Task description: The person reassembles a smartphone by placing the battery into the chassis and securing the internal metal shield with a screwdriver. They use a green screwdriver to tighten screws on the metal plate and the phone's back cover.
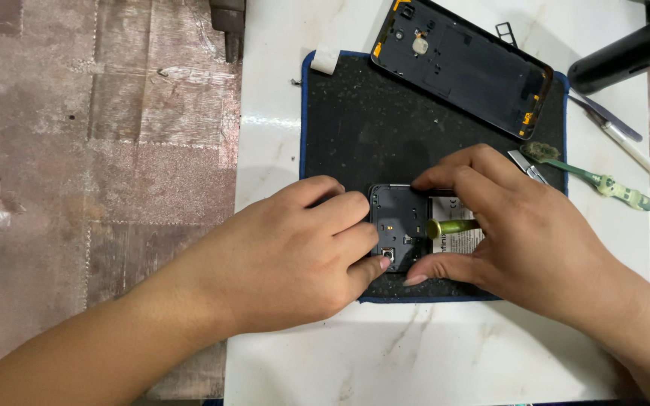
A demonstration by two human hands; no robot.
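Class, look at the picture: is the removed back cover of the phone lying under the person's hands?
No, the back cover lies at the far edge of the black mat, well away from both hands, which work on the opened phone.

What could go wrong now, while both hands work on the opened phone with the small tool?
The yellow-handled tool in the right hand points into the opened phone; a slip might scratch the exposed parts or the battery beside it. The left hand pins the phone only at its edge, so it may shift on the black mat.
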